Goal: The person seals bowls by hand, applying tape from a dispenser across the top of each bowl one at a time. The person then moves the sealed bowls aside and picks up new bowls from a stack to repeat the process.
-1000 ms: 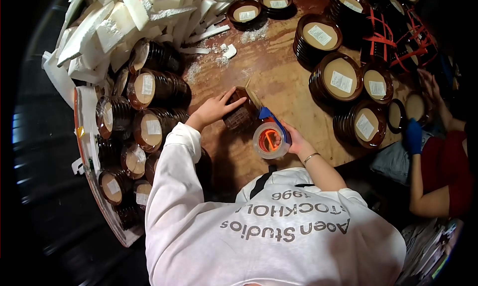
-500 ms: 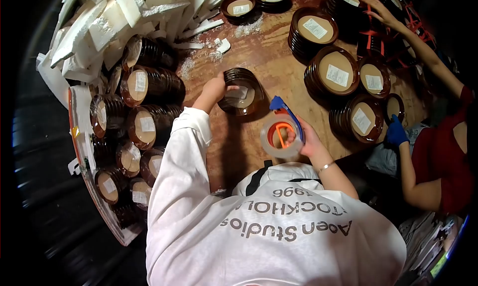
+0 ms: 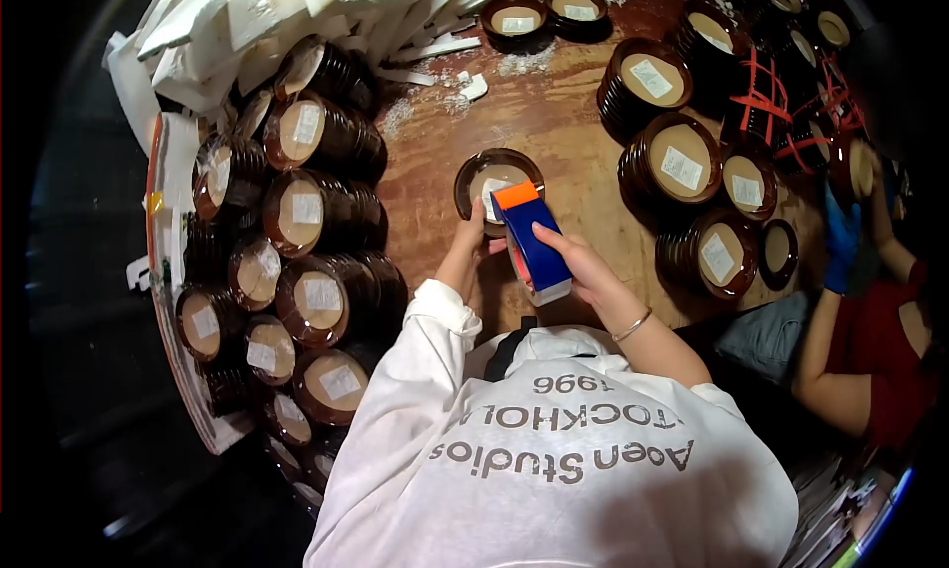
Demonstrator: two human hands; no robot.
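A stack of brown round dishes [image 3: 472,177] with a labelled card top stands on the wooden table in front of me. My left hand [image 3: 476,234] holds the near left side of this stack, thumb on its rim. In my right hand [image 3: 573,262] is a blue and orange tape dispenser [image 3: 537,247], held over the near right part of the stack. Its orange end lies across the white label, and the dispenser hides part of the dishes and some of my left fingers.
Many wrapped dish stacks [image 3: 321,293] lie at the left below white foam pieces [image 3: 198,59]. More stacks [image 3: 682,155] stand at the right. A co-worker's blue-gloved hand [image 3: 842,242] is beside a dish at the far right.
My right hand has brought the dispenser up and left onto the stack and turned it. My left hand has moved to the near side. The co-worker's hands now meet at a dish.
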